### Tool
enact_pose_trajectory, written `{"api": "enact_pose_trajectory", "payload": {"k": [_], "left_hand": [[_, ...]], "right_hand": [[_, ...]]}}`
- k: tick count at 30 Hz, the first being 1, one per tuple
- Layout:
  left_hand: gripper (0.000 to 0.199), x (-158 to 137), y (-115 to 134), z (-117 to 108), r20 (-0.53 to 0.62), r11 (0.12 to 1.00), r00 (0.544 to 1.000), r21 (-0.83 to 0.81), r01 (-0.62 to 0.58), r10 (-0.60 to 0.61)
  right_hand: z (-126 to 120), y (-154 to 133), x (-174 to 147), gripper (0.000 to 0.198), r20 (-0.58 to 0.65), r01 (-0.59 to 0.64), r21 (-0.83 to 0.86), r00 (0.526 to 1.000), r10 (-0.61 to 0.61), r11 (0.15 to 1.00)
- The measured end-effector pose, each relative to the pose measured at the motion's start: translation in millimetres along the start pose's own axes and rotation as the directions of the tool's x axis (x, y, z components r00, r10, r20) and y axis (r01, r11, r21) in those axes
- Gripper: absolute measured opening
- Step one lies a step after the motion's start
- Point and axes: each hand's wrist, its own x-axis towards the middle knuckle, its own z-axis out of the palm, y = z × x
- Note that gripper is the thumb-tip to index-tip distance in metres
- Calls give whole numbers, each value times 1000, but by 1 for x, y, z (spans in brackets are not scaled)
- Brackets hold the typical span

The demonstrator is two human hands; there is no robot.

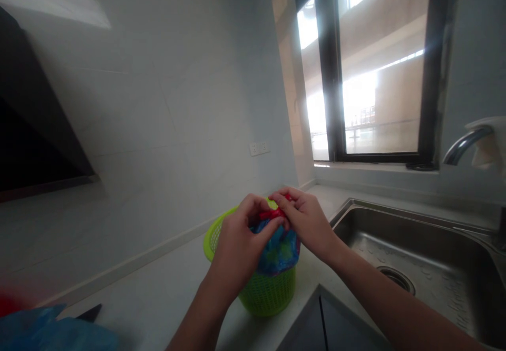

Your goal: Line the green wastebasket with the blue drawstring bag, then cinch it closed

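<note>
A blue, glossy plastic bag (282,253) with green patches hangs in front of the lime-green mesh basket (269,293) on the counter. At the bag's top is a narrow red piece (272,213); whether it is a clip or a gathered edge I cannot tell. My left hand (241,240) is closed, thumb and fingers pinching the red piece from the left. My right hand (304,219) is closed on its right end, fingertips close to those of the left. The hands hide part of the basket's rim and the bag's upper part.
Right of the basket is a steel sink (343,214) with a curved faucet (466,143). A dark grey panel (304,324) lies near the front edge. Blue plastic (67,332) and a dark pointed object (90,313) are at lower left. Behind are a wall socket (259,148) and a window (379,77).
</note>
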Motion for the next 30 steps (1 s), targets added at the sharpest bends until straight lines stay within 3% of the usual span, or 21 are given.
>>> {"api": "enact_pose_trajectory", "payload": {"k": [3,6,8,10,14,16,18,21,24,27,30], "left_hand": [[10,0,-1,2,-1,997,1000,72,-29,29],[12,2,-5,1,-124,992,992,127,7,9],[12,4,-7,-1,-206,982,979,184,43,-5],[12,7,-9,-5,-237,963,972,259,73,-10],[16,11,-11,-15,-152,944,981,288,161,-121],[21,14,-12,-21,-28,955,970,170,243,-241],[23,16,-13,-26,101,940,935,-1,342,-341],[24,19,-15,-31,216,858,885,-236,457,-412],[25,22,-18,-33,243,799,878,-365,477,-413],[28,24,-22,-32,192,793,897,-419,442,-398],[32,26,-28,-32,54,836,918,-395,381,-393]], "right_hand": [[1,3,0,27,-1,-39,6,999,39,999],[0,5,-1,19,43,-83,70,996,80,994],[-2,4,-2,15,68,-43,28,997,41,999],[-4,0,-3,17,110,86,-166,992,-69,982],[-9,-3,-4,22,240,382,-546,924,-298,745],[-9,-1,-3,22,259,443,-646,893,-368,621],[-8,1,-3,20,266,459,-698,879,-396,550],[-5,1,-5,19,275,459,-671,883,-379,582],[-2,-2,-6,11,276,448,-603,893,-354,660],[-2,-4,-5,19,239,417,-511,909,-342,752],[-4,-4,-1,25,181,322,-403,946,-270,857]]}}
